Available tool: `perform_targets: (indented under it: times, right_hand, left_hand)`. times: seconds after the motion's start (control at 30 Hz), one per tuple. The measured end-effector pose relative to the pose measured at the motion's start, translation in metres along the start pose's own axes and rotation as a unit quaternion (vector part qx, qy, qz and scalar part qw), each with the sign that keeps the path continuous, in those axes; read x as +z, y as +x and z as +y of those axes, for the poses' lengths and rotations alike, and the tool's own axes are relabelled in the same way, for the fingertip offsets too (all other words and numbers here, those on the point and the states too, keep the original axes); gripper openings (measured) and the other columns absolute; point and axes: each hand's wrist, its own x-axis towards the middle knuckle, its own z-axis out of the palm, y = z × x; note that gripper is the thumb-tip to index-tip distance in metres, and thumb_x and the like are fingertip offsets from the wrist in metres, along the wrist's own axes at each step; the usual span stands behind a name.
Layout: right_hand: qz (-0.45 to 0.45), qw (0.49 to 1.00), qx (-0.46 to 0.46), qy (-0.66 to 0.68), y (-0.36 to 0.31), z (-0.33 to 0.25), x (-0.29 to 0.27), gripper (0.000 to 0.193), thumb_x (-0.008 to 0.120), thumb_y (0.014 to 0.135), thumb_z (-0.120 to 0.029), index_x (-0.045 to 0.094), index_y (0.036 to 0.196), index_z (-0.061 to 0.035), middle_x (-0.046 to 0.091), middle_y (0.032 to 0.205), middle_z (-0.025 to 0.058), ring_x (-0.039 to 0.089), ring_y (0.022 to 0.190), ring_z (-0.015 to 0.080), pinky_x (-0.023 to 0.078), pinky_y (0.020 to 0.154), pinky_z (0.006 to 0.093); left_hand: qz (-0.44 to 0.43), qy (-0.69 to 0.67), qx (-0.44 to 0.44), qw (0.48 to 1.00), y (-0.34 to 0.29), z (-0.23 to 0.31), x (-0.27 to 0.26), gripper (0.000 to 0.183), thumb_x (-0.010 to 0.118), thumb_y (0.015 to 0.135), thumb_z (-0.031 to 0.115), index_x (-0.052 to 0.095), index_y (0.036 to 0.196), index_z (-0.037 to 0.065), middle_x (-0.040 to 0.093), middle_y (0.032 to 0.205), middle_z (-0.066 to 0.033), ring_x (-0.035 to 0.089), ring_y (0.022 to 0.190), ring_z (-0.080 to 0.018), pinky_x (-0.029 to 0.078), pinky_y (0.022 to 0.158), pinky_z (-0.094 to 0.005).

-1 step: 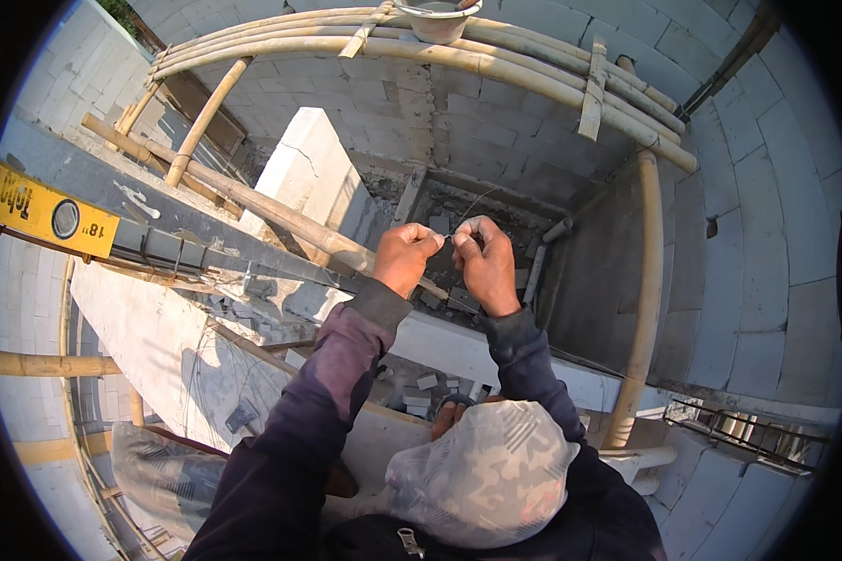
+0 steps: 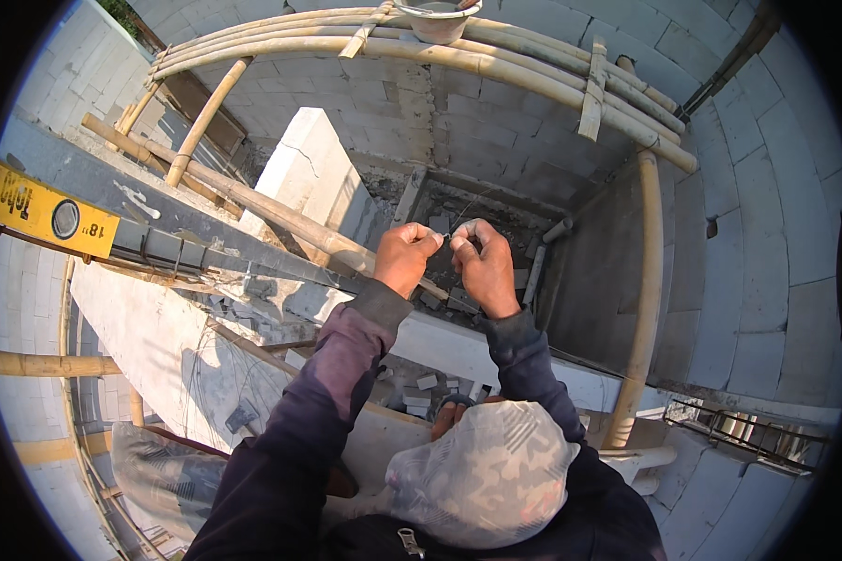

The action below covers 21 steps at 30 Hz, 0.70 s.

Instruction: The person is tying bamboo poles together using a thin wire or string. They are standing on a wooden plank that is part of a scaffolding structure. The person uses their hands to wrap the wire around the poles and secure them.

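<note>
My left hand (image 2: pixel 405 261) and my right hand (image 2: pixel 486 268) are raised close together in front of me, fingertips nearly touching. Each pinches a thin strand (image 2: pixel 459 213), and a fine end of it rises above my right fingers. Whether it is wire or string I cannot tell. Below and beyond the hands lies a shaft floor strewn with rubble (image 2: pixel 468 192). Left of my left hand, a bamboo pole (image 2: pixel 281 208) slants past a pale upright block (image 2: pixel 299 159).
At far left a yellow spirit level (image 2: pixel 51 210) lies along a grey beam (image 2: pixel 84 168). Bamboo poles (image 2: pixel 496 65) span the far side, bearing a bucket (image 2: pixel 437 26). An upright bamboo post (image 2: pixel 647 290) stands at right. Below left is a pale slab (image 2: pixel 140 323).
My right fingers have shifted very slightly around the strand. Nothing else has visibly moved.
</note>
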Motion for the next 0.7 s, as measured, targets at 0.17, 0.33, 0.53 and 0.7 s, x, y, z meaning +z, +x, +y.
perform_targets:
  times: [0.17,0.33,0.53,0.7]
  right_hand:
    - [-0.056,0.991,-0.009,-0.124,-0.010,-0.002,-0.001,0.008,0.065,0.084,-0.005,0.060,0.086,0.0012,0.063,0.075,0.0179,0.062,0.068,0.0291,0.046,0.066,0.0388]
    - [-0.008,0.997,0.036,-0.064,0.002,0.004,-0.005,0.006,0.061,0.086,-0.002,0.057,0.086,0.0026,0.056,0.066,0.0143,0.060,0.062,0.0210,0.046,0.059,0.0372]
    - [-0.031,0.951,-0.206,-0.227,-0.017,0.002,0.010,0.007,0.057,0.076,0.005,0.051,0.078,0.0025,0.056,0.072,0.0210,0.057,0.067,0.0397,0.044,0.062,0.0461]
    - [-0.078,0.946,-0.149,-0.278,-0.021,-0.009,0.010,0.012,0.054,0.087,-0.007,0.053,0.087,0.0046,0.058,0.078,0.0237,0.057,0.074,0.0421,0.042,0.067,0.0459]
  left_hand:
    - [0.049,0.000,0.041,0.998,0.000,0.001,0.007,0.010,0.061,0.091,0.012,0.063,0.086,0.003,0.050,0.071,0.0050,0.040,0.060,-0.0034,0.031,0.053,-0.0223]
    - [0.007,-0.042,-0.076,0.996,0.010,0.012,-0.008,0.012,0.065,0.091,0.013,0.059,0.082,0.006,0.047,0.069,0.0048,0.039,0.053,-0.0025,0.029,0.043,-0.0190]
    - [-0.010,-0.236,-0.203,0.950,0.001,-0.005,-0.009,0.016,0.070,0.088,0.009,0.066,0.099,-0.003,0.058,0.073,-0.0001,0.039,0.048,-0.0032,0.028,0.037,-0.0189]
    - [0.080,-0.064,0.015,0.995,0.006,-0.038,0.016,0.015,0.066,0.076,0.000,0.076,0.087,-0.001,0.073,0.082,-0.0131,0.070,0.081,-0.0192,0.053,0.074,-0.0298]
